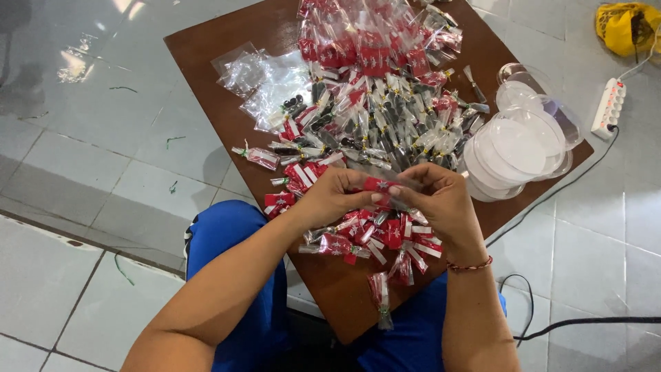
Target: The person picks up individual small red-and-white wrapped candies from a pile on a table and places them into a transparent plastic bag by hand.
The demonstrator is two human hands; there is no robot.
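two hands pinching one small red-and-clear packet over a heaped brown surface

the left hand [335,196] and right hand [441,200] meet above the near part of the wooden surface [206,62], fingers [377,198] of both closed on the ends of a small packet [381,184]. a pile of packets [372,103] covers the surface behind and below it; clear plastic lids [520,148] lie stacked at the right edge, empty clear bags [265,83] at the left.
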